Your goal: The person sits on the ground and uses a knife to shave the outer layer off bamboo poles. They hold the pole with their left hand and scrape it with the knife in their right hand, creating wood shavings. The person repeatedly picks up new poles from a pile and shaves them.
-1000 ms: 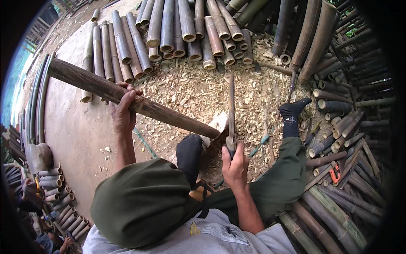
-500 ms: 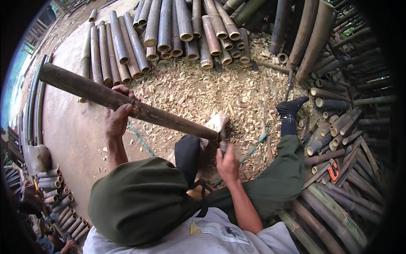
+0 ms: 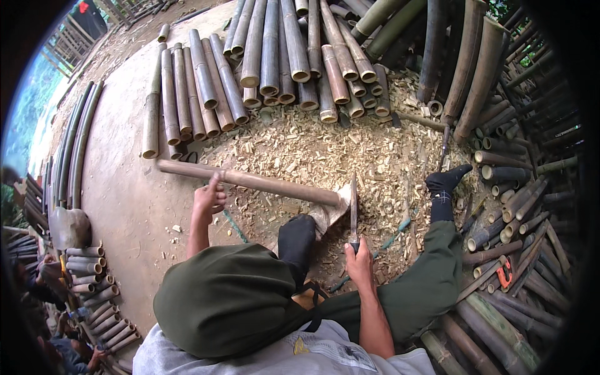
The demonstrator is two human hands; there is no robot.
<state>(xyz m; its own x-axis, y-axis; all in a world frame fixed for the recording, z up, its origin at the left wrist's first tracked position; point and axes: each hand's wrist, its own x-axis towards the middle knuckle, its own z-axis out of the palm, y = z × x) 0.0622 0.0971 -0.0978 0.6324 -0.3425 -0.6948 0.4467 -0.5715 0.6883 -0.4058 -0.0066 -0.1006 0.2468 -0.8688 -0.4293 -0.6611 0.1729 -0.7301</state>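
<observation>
My left hand (image 3: 209, 199) is just below a brown bamboo pole (image 3: 269, 186), its fingers apart and loosely bent. One fingertip meets the pole's underside; no full grip around it shows. Slightly blurred at its left end, the pole slants down to the right. Its right end lies against a pale, chopped wooden block (image 3: 329, 211) beside my dark-socked foot (image 3: 296, 240). In my right hand (image 3: 359, 259) is the dark handle of a long knife (image 3: 354, 209). The blade points away from me, just right of the block and apart from the pole.
Wood chips (image 3: 300, 150) cover the ground ahead. Cut bamboo lengths (image 3: 269, 56) lie in rows beyond them. More bamboo (image 3: 500, 194) is piled at the right, with an orange-handled saw (image 3: 504, 272) on it. A teal cord (image 3: 394, 237) lies near my leg. People sit at far left.
My left hand has loosened from around the pole and moved lower. The pole's left end has dropped and shifted right. The knife has swung away from the pole's end, blade now pointing forward.
</observation>
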